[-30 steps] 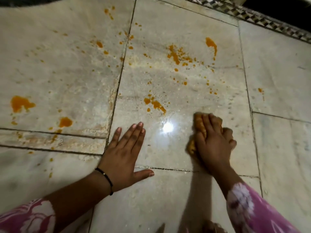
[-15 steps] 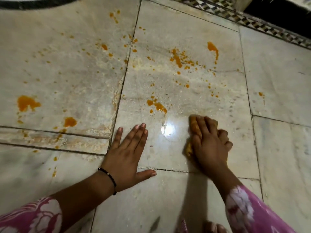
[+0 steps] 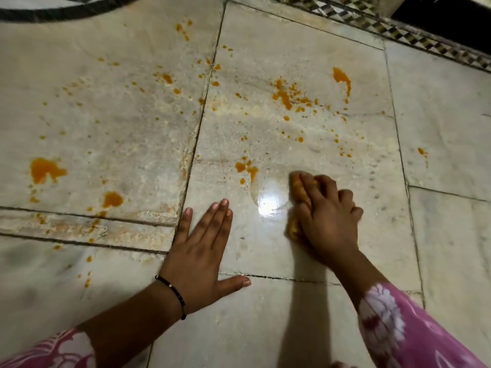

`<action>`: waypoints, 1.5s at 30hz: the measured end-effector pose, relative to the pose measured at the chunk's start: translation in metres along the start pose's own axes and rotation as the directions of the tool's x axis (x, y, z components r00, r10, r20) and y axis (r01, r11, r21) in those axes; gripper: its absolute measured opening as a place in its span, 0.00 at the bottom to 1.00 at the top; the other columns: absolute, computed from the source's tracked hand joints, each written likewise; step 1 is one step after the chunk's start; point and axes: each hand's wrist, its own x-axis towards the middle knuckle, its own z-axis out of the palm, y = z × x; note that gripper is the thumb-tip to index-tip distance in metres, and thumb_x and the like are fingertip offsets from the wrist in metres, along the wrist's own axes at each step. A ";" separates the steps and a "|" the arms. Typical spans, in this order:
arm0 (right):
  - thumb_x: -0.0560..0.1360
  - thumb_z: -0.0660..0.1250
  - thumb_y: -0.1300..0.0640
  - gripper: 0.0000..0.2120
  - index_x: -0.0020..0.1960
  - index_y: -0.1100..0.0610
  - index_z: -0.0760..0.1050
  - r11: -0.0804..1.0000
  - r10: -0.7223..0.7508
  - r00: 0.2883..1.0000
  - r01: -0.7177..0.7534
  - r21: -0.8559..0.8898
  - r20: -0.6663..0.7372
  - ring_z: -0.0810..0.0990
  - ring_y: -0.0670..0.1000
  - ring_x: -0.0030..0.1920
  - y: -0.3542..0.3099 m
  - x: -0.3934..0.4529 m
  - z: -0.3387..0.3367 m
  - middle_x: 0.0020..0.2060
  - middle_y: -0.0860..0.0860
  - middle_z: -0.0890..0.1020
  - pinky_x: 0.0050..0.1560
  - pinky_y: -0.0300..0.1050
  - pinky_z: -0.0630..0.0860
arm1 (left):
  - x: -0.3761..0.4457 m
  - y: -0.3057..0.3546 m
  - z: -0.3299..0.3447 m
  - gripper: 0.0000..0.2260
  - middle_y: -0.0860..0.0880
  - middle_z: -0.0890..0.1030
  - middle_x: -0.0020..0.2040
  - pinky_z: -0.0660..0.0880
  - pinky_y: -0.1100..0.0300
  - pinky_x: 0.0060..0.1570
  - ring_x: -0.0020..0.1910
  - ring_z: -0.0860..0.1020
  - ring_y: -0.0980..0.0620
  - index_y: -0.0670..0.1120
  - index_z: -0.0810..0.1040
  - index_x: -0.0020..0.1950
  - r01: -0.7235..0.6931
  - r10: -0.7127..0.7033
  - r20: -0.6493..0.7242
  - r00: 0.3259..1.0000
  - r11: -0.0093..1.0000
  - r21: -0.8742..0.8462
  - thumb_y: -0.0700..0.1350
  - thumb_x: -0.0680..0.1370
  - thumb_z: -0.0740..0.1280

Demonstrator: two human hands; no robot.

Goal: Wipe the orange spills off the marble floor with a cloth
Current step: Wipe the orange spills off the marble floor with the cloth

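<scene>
My right hand (image 3: 328, 216) presses a crumpled, orange-stained cloth (image 3: 299, 191) onto the marble floor (image 3: 279, 251); most of the cloth is hidden under the fingers. A wet shiny patch (image 3: 268, 200) lies just left of the cloth. A small orange spill (image 3: 247, 168) sits just beyond that patch, up and to the left of the cloth. A larger spatter (image 3: 284, 95) and a streak (image 3: 342, 79) lie farther away on the same slab. Two blobs (image 3: 45, 170) (image 3: 113, 199) mark the left slab. My left hand (image 3: 202, 251) rests flat, fingers spread, holding nothing.
Dark grout lines (image 3: 196, 139) separate the slabs. A patterned mosaic border (image 3: 398, 25) runs along the far right edge, with a dark opening beyond it. A curved black inlay (image 3: 66, 11) crosses the top left. Pink floral sleeves (image 3: 414, 338) show at the bottom.
My right hand has slid the cloth a little to the left and nearer, leaving a wet arc on the slab. My left hand has stayed planted.
</scene>
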 end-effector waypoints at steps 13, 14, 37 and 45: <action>0.72 0.47 0.38 0.30 0.74 0.38 0.55 0.999 -0.040 0.999 0.040 0.012 0.020 0.64 0.57 0.58 0.002 -0.018 0.004 0.71 0.46 0.60 0.51 0.53 0.62 | -0.001 0.001 0.000 0.53 0.37 0.54 0.77 0.51 0.40 0.71 0.76 0.53 0.41 0.34 0.56 0.75 0.100 -0.100 -0.016 0.995 0.995 -0.027 0.77 0.68 0.49; 0.73 0.48 0.39 0.28 0.74 0.38 0.56 0.998 -0.012 1.000 0.013 0.056 -0.010 0.63 0.57 0.60 -0.007 0.005 0.001 0.71 0.46 0.60 0.53 0.55 0.62 | -0.001 0.002 0.000 0.54 0.37 0.53 0.77 0.51 0.41 0.71 0.76 0.52 0.40 0.34 0.55 0.75 0.113 -0.113 -0.019 0.993 0.993 -0.032 0.78 0.68 0.49; 0.70 0.56 0.40 0.30 0.72 0.41 0.64 0.889 -0.457 0.889 0.457 -0.026 0.006 0.68 0.55 0.55 -0.065 -0.032 0.015 0.71 0.46 0.67 0.48 0.52 0.65 | -0.001 -0.001 0.000 0.57 0.35 0.54 0.76 0.52 0.42 0.70 0.75 0.54 0.37 0.33 0.56 0.74 0.165 -0.164 0.015 0.986 0.983 -0.081 0.80 0.65 0.51; 0.70 0.50 0.39 0.33 0.75 0.42 0.55 0.997 0.076 0.996 -0.075 0.013 -0.047 0.62 0.60 0.65 -0.024 0.016 0.009 0.75 0.47 0.57 0.57 0.60 0.64 | -0.001 -0.001 0.002 0.57 0.36 0.51 0.77 0.52 0.42 0.70 0.76 0.52 0.38 0.34 0.54 0.75 0.150 -0.150 0.001 0.989 0.986 -0.075 0.80 0.65 0.50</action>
